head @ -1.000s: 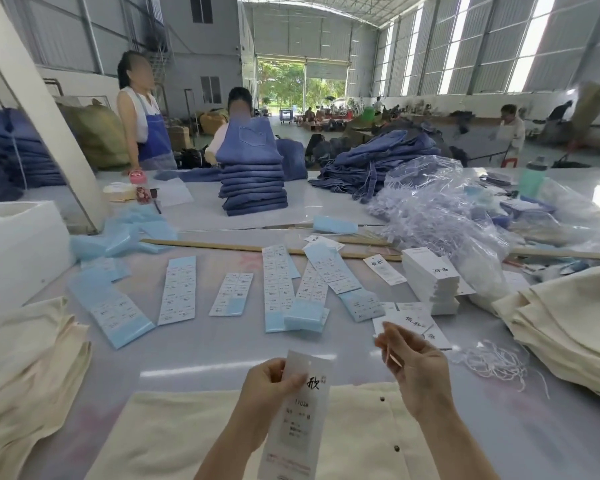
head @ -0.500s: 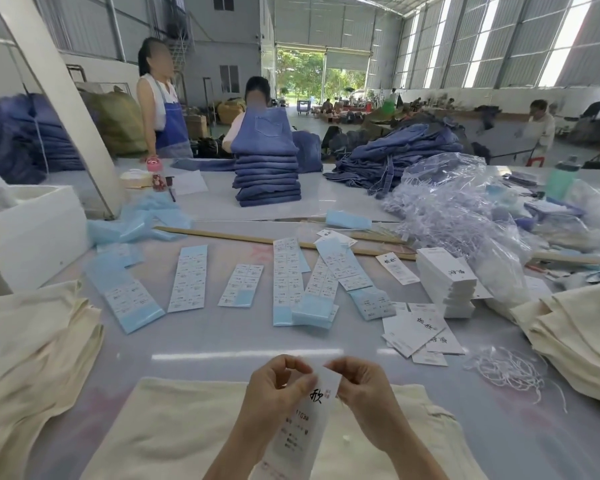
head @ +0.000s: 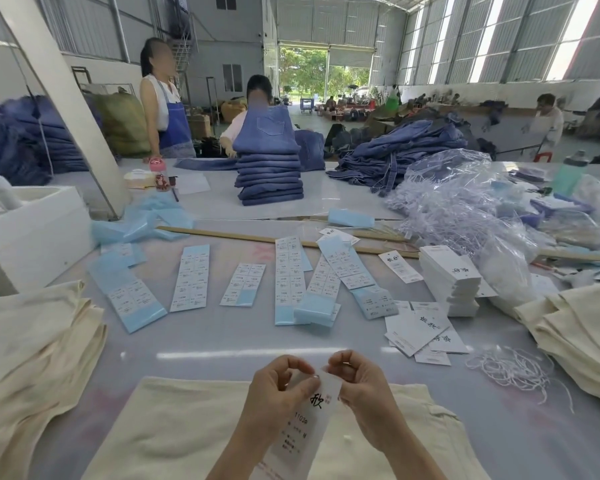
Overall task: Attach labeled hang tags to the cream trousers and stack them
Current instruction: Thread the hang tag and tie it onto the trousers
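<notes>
- The left hand (head: 278,389) pinches the top of the tag (head: 302,424) between thumb and fingers; the tag hangs down over the trousers (head: 187,427) which lie flat at the near edge of the table (head: 222,337).
- One second ago the right hand (head: 361,386) was apart from the tag, lifted to the right of it, with something thin in its fingers. Now it has come in and its fingers pinch at the top corner of the tag, just beside the left fingers.
- I judge that the string is now being passed through the hole of the tag. The string itself is too small to see here, so I cannot be sure of it.
- The tag is not yet joined to the trousers; it is only held above them.
- The camera has also come a little lower and closer to the hands.
- Right of the tag, near it, loose strings (head: 513,368) lie on the table; behind them are spare tags (head: 420,330) and a tag pile (head: 451,282).
- Beyond the tag, in the middle of the table, label sheets (head: 191,278) are spread.
- Far left of the tag is one cream stack (head: 32,341), far right another (head: 582,334). Which one is finished I cannot tell.
- Next, the threaded tag must go to the waist of the trousers.
</notes>
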A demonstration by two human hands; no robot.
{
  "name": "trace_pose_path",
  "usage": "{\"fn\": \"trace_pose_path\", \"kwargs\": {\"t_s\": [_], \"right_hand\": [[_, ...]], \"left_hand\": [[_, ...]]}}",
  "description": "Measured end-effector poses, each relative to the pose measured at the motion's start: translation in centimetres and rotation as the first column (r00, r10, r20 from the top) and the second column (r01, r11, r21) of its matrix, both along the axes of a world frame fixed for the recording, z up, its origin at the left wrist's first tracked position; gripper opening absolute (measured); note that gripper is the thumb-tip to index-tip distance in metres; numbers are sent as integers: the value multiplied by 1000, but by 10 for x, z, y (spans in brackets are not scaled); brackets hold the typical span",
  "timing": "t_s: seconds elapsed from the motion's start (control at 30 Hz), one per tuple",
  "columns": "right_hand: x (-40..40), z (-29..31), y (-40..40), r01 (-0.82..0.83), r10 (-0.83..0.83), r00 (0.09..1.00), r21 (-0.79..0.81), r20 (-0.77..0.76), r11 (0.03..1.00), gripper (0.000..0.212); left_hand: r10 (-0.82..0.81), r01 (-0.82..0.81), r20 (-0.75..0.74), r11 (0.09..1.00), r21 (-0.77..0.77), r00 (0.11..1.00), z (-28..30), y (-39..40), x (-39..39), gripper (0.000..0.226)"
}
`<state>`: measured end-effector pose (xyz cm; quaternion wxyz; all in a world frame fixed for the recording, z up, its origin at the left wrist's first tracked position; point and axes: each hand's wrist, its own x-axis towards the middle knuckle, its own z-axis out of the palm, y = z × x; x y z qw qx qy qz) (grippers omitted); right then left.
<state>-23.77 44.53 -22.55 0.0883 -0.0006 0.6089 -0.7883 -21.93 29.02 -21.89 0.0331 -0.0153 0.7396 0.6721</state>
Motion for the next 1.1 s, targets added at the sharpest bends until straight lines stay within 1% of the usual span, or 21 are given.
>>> {"fn": "trace_pose_path", "kwargs": {"t_s": [0.13, 0.2, 0.3, 0.37, 0.5, 0.63, 0.77, 0.9, 1.0, 1.1], "right_hand": [[1, -2, 1, 40, -40, 999, 31, 19, 999, 16], [1, -3, 1, 52, -53, 998, 47, 24, 998, 12], [4, -2, 1, 52, -54, 998, 50, 31, 997, 12], [7, -1, 3, 51, -52, 998, 69, 19, 996, 12], [17, -3, 13, 51, -50, 999, 185, -9, 981, 11], [31, -6, 29, 130, -132, 991, 222, -6, 966, 12], [46, -7, 47, 171, -177, 984, 240, 6, 956, 12], [59, -4, 79, 184, -198, 980, 283, 20, 941, 11], [69, -7, 106, 240, -261, 965, 310, 30, 920, 8], [76, -18, 125, 313, -349, 936, 342, 49, 886, 15]], "left_hand": [[33, -32, -41, 999, 18, 999, -1, 1, 2, 8], [52, -50, -63, 998, 38, 997, -1, 1, 2, 11], [70, -64, -106, 996, 59, 992, -3, 4, 0, 17], [66, -61, -102, 997, 49, 993, -6, 6, -1, 18], [-25, 22, -73, 999, -42, 997, -13, 15, 0, 10], [-78, 70, -84, 993, -92, 993, -22, 33, 5, 11], [-143, 123, -99, 975, -183, 985, -29, 53, 4, 13], [-146, 112, -143, 969, -221, 979, -29, 60, -8, 18], [-183, 125, -170, 945, -303, 968, -34, 65, -18, 22], [-211, 122, -176, 902, -415, 961, -44, 75, -25, 25]]}}
